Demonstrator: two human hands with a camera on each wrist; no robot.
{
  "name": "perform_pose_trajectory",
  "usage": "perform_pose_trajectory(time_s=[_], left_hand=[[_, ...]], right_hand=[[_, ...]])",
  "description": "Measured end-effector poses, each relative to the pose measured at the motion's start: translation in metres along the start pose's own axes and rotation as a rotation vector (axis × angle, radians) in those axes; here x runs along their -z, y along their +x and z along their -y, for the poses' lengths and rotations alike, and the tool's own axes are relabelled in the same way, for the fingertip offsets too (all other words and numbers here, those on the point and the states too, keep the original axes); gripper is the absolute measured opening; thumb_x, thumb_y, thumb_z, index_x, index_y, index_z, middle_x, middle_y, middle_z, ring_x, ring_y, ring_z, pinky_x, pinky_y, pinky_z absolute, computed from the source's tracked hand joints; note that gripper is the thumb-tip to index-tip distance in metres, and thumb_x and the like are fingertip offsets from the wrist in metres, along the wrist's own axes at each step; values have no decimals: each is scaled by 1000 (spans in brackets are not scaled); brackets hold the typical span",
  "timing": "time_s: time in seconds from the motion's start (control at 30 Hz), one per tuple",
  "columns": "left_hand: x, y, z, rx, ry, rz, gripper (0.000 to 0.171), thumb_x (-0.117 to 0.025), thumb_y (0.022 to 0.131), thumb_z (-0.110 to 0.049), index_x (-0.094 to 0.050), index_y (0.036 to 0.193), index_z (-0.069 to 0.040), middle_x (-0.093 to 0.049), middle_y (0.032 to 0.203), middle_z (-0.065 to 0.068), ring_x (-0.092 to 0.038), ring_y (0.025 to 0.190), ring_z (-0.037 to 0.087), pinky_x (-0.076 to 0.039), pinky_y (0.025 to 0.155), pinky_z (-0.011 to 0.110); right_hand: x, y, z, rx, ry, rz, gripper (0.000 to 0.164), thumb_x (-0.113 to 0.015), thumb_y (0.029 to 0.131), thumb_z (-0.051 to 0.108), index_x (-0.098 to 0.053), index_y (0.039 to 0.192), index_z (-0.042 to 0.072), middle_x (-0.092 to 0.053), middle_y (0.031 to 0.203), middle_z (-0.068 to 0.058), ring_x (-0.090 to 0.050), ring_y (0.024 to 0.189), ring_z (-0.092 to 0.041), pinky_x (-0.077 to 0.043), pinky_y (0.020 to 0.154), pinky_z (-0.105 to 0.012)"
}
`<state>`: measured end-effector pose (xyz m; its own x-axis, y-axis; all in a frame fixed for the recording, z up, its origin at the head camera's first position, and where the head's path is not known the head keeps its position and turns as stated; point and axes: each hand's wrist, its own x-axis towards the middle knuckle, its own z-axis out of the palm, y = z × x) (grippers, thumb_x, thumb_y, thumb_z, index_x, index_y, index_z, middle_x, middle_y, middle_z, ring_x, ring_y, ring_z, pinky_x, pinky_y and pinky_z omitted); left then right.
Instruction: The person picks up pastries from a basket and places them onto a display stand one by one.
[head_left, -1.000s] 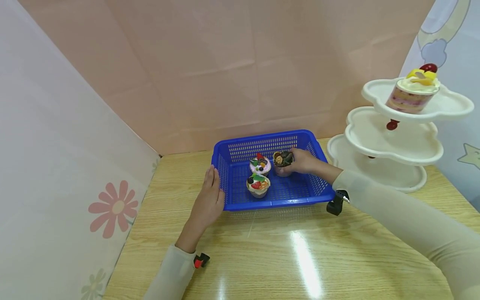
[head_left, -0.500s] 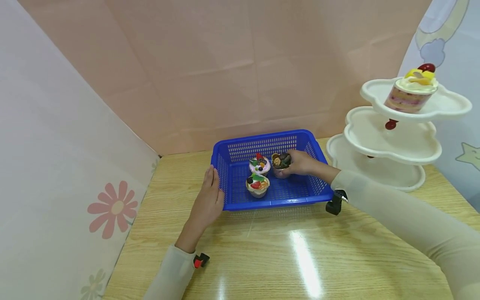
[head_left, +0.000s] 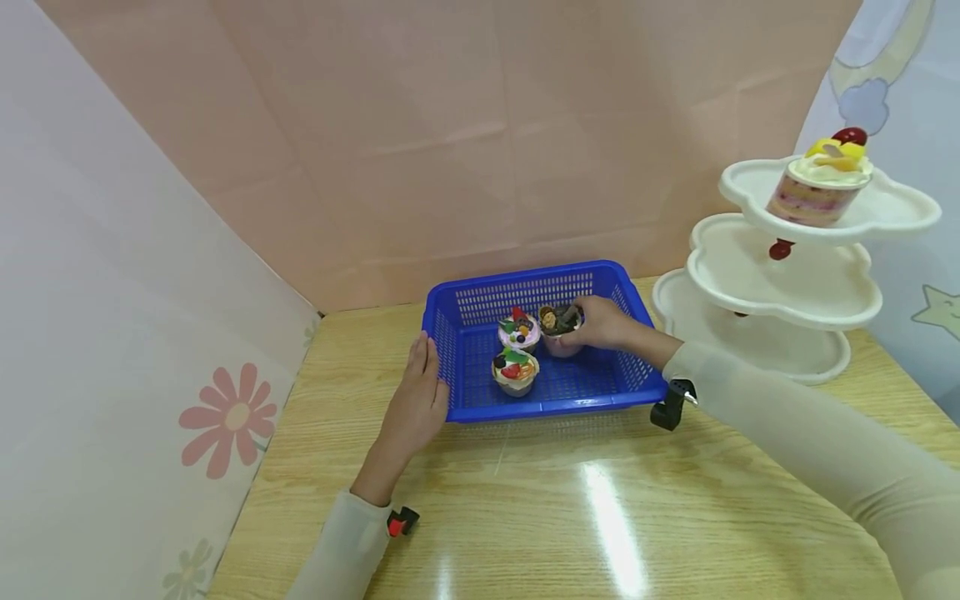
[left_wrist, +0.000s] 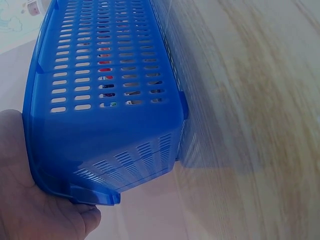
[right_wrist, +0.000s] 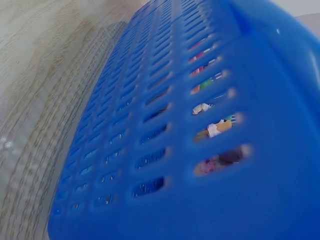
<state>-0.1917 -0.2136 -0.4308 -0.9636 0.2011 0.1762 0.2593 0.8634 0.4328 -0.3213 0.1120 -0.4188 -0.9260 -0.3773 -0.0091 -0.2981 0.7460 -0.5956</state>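
Observation:
A blue plastic basket sits on the table against the back cloth. Inside it, my right hand grips a cup cake with a dark chocolate topping by its right side. Two more cup cakes lie to the left of it: one with pink cream and fruit, and one with white cream, strawberry and a green leaf. My left hand rests with straight fingers along the basket's left rim. In the left wrist view, its thumb lies by the rim's corner. The basket wall hides the right hand in the right wrist view.
At the right stands a white three-tier stand with wavy-edged plates. On its top plate is a layered cup cake with yellow fruit and a cherry. The wooden table stretches in front, and a flower-printed cloth hangs at left.
My right hand has shifted the chocolate-topped cup cake slightly left within the basket, nearer the pink-cream one. The left hand stays at the rim.

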Motion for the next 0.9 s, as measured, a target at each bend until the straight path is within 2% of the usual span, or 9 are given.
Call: perform_pose_trajectory(time_s=[0.17,0.4,0.67,0.9], left_hand=[[0,0,0,-6,8,-11,61,-36,105,-17,-14,157,6,-4,169,19,-1,155,27,-16,123,46],[-1,-1,1,0,4,7,61,-32,106,-19,-11,158,5,-2,169,18,2,155,25,-13,123,44],[0,-3,-2,-4,-15,15,60,-33,107,-19,-11,158,5,-2,169,18,4,155,23,-13,123,44],[1,-5,0,-15,-11,6,60,-36,106,-16,-13,157,6,-2,169,18,2,155,26,-16,122,48]], right_hand=[[3,0,2,8,25,-22,52,-85,75,27,-65,111,-5,-69,105,-20,-62,100,-34,-51,87,-48],[10,-6,5,58,50,-47,47,-86,75,28,-70,106,-3,-71,100,-15,-61,91,-28,-49,78,-39],[25,-28,7,70,118,-63,50,-88,76,35,-70,111,4,-69,101,-9,-60,93,-25,-47,80,-39],[35,-49,16,80,179,-79,48,-86,79,31,-66,113,3,-65,97,-8,-56,85,-23,-47,72,-36]])
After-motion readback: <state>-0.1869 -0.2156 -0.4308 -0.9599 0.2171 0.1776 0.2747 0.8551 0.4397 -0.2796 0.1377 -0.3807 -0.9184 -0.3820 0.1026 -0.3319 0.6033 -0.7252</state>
